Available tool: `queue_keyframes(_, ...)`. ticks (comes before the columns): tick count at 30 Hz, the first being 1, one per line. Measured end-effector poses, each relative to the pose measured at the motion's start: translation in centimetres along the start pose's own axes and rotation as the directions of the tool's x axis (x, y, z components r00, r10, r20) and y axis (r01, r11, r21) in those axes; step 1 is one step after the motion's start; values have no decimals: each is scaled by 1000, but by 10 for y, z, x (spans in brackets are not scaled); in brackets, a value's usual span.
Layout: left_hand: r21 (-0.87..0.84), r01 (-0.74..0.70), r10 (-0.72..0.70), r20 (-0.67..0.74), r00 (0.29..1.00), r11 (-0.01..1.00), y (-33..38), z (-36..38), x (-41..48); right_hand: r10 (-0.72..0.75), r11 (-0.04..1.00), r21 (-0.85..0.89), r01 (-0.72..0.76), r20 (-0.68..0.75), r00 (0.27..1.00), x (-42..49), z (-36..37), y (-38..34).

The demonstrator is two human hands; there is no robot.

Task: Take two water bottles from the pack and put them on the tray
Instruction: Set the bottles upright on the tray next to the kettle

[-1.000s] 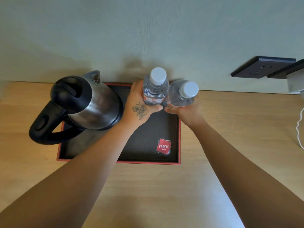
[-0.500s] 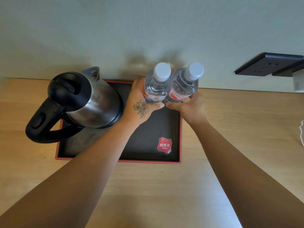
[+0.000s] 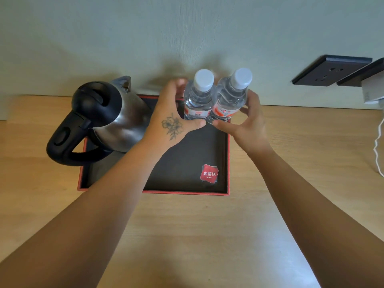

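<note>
Two clear water bottles with white caps and red-and-white labels stand upright side by side at the far right corner of the black, red-rimmed tray [image 3: 187, 159]. My left hand [image 3: 170, 119] curves around the left bottle [image 3: 197, 100] with fingers spread and a gap to the plastic; its thumb lies by the bottle's base. Cupped around the right bottle [image 3: 230, 98] is my right hand [image 3: 247, 123], fingers apart and loose, thumb near the base. The pack is not in view.
A steel kettle [image 3: 116, 117] with a black handle and lid fills the tray's left half. A red logo sticker [image 3: 209, 173] marks the tray's near right corner. On the wall at right are dark sockets [image 3: 330, 70], and a white cable [image 3: 379, 146] hangs there. The tray rests on a wooden counter.
The right bottle went from tilted to upright next to the left one on the tray. Both hands have loosened and their fingers have spread away from the bottles.
</note>
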State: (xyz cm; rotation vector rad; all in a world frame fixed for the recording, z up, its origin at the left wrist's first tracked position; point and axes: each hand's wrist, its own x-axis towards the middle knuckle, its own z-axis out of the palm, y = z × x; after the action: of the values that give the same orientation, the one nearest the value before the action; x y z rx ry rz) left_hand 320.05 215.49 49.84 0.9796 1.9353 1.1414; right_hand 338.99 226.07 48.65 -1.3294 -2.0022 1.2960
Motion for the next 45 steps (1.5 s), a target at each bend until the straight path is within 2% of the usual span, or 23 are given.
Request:
queue_keyframes(5, 135, -221, 222, 12, 975, 966, 51, -39, -17, -92, 995, 29, 92, -26, 995, -10, -40, -43)
queue_keyframes(9, 306, -443, 408, 172, 897, 843, 93, -62, -16, -194, 980, -32, 195, 14, 981, -8, -66, -84)
queue_keyframes(12, 405, -550, 456, 310, 834, 731, 111, -67, -11, -282, 945, -147, 294, 97, 955, -6, -74, -107)
queue_keyframes(16, 436, -573, 411, 414, 812, 693, 122, -66, -14, -407, 835, -309, 455, 209, 889, -9, -73, -112)
queue_keyframes(24, 491, -499, 353, 364, 862, 713, 125, -59, -8, -361, 896, -230, 381, 123, 924, -15, -65, -106)
queue_keyframes(45, 596, -299, 291, 113, 950, 745, 118, -43, 4, -301, 923, -218, 316, 98, 948, -12, -66, -108)
